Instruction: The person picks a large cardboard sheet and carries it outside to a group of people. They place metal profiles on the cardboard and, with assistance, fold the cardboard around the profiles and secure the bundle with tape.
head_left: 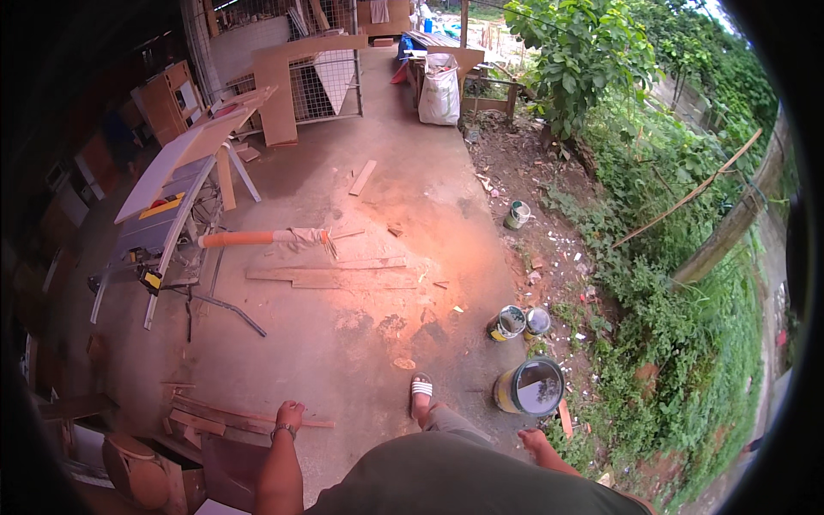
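My left hand (290, 415), with a watch (284, 429) on its wrist, hangs low over the floor beside long wood strips (257, 419). Its fingers look loosely curled, and nothing shows in them. To the right, my right hand (534, 440) hangs at my side, near a large bucket (506, 390) whose top reflects the sky. The fingers of that hand are loosely apart and hold nothing that I can see. One foot in a striped slide sandal (421, 388) is stepping forward on the concrete.
A table saw (163, 215) with boards stands at the left, an orange hose (249, 239) reaching out from it. Flat planks (343, 275) lie on the dusty floor ahead. Smaller buckets (506, 323) line the right edge, beside dirt and plants. A white sack (439, 90) stands farther off.
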Available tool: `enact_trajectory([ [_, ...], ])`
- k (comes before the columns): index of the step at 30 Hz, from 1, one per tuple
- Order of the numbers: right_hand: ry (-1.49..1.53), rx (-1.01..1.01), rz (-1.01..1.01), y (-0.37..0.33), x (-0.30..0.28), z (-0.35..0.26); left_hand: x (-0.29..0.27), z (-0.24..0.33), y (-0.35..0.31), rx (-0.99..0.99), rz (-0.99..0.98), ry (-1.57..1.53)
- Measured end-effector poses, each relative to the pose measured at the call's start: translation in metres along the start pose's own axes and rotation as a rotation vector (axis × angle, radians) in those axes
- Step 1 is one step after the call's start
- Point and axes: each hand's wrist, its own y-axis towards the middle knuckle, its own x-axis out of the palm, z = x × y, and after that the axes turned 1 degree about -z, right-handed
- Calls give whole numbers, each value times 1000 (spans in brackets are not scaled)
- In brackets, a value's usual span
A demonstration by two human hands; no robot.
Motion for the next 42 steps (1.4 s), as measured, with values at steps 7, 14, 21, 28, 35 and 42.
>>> enact_trajectory([
  [7, -280, 36, -206, 74, 0, -153, 33, 41, -8, -122, -289, 148],
  [14, -282, -308, -75, 153, -33, -327, 64, -37, -16, -165, -275, 37],
  [21, -199, -422, 38, 119, -16, -478, 31, -89, -8, -305, -223, -7],
  [28, -440, -346, -268, 65, 41, -403, 12, -88, 51, -419, -387, 223],
  [35, 45, 391, -16, 77, 8, -265, -21, 92, 236, 114, -426, 546],
  [42, 1, 25, -114, 169, -38, -396, 7, 377, 294, 15, -346, 74],
])
